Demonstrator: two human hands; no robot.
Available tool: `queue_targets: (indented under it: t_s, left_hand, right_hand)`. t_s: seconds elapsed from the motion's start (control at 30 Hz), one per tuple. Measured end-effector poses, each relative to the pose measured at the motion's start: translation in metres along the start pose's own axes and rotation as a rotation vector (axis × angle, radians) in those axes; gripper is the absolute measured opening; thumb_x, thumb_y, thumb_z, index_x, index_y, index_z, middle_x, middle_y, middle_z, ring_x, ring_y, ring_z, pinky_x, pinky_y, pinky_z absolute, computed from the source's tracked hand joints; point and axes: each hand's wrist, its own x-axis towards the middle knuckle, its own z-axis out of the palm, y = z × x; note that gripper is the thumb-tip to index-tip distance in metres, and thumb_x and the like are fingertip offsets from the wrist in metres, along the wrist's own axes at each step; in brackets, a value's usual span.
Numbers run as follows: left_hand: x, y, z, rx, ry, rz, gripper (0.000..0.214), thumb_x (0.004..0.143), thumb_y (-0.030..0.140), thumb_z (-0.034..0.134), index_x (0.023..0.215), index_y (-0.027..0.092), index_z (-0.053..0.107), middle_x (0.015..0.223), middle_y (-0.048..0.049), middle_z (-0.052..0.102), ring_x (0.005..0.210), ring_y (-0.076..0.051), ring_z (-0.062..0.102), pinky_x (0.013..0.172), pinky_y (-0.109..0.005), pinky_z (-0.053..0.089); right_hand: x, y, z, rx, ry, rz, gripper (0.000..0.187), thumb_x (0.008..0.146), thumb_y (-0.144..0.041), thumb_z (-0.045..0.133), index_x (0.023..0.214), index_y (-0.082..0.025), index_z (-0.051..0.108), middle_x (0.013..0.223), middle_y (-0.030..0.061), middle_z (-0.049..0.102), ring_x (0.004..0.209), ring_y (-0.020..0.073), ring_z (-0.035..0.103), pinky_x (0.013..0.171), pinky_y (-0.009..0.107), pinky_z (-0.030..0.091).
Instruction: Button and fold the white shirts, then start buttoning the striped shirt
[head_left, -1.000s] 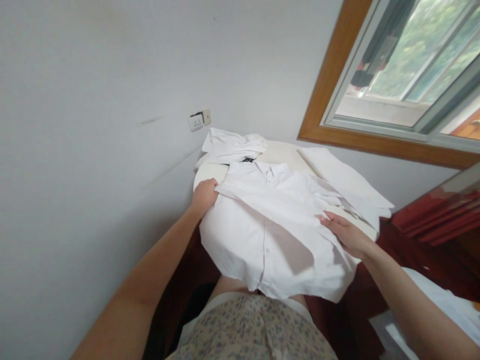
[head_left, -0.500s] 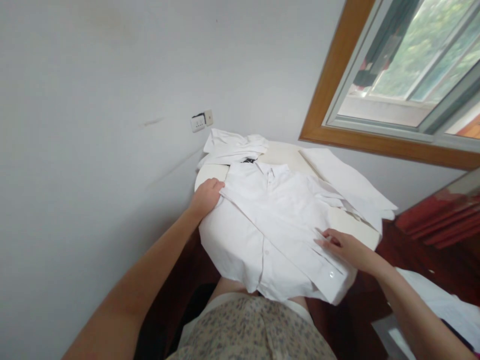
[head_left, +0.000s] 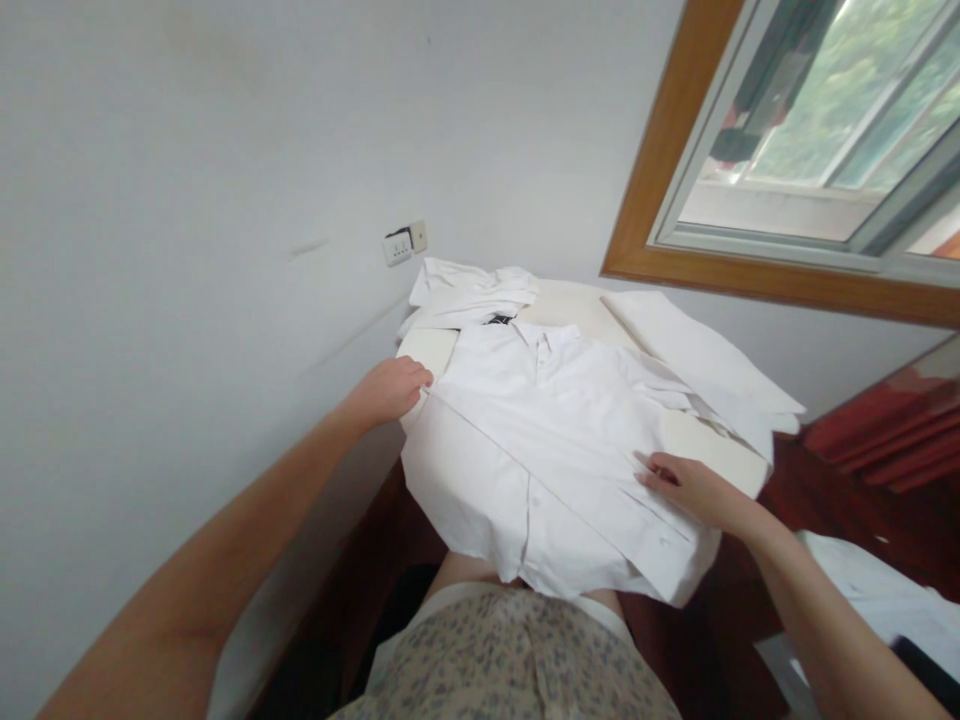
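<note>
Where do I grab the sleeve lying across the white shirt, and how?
Its cuff, probably, pinched from the front right: the sleeve lies flat, slanting from the left hand, and that end lies nearer you than the right hand.

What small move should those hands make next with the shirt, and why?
Probably have the right hand smooth the sleeve toward the cuff. The sleeve lies slantwise across the shirt, creases show near that hand, and the left hand pinches the cloth at the sleeve's other end, so it could steady things.
</note>
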Motion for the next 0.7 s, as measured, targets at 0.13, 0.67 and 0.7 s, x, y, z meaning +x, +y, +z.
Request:
queue_targets:
  t_s: [0.13,0.67,0.7]
  left_hand:
    - [0.018,0.016,-0.01,-0.051,0.172,-0.214,0.032,0.083,0.015,0.039,0.097,0.017,0.067,0.1,-0.0094,0.068,0.101,-0.023,0.058,0.095,-0.037,0.044]
    - [0.071,0.011,0.03,-0.256,-0.235,-0.813,0.037,0.086,0.048,0.049,0.099,0.019,0.069,0.107,-0.0109,0.071,0.101,-0.025,0.065,0.077,-0.03,0.048]
    - [0.068,0.011,0.031,-0.238,-0.223,-0.819,0.038,0.087,0.048,0.047,0.1,0.02,0.068,0.107,-0.011,0.071,0.101,-0.026,0.065,0.078,-0.031,0.048]
  right_hand:
    - [-0.001,-0.002,0.0,0.001,0.003,0.0,0.034,0.092,-0.048,0.038,0.084,-0.021,0.056,0.082,0.0077,0.067,0.076,0.0224,0.061,0.069,0.031,0.039]
    - [-0.001,-0.021,0.016,-0.298,0.098,0.158,0.039,0.098,-0.049,0.031,0.098,-0.021,0.058,0.085,0.0087,0.072,0.083,0.025,0.069,0.065,0.029,0.037]
    - [-0.002,-0.023,0.016,-0.306,0.096,0.163,0.039,0.098,-0.049,0.031,0.098,-0.022,0.058,0.085,0.0086,0.072,0.083,0.0249,0.069,0.065,0.029,0.038]
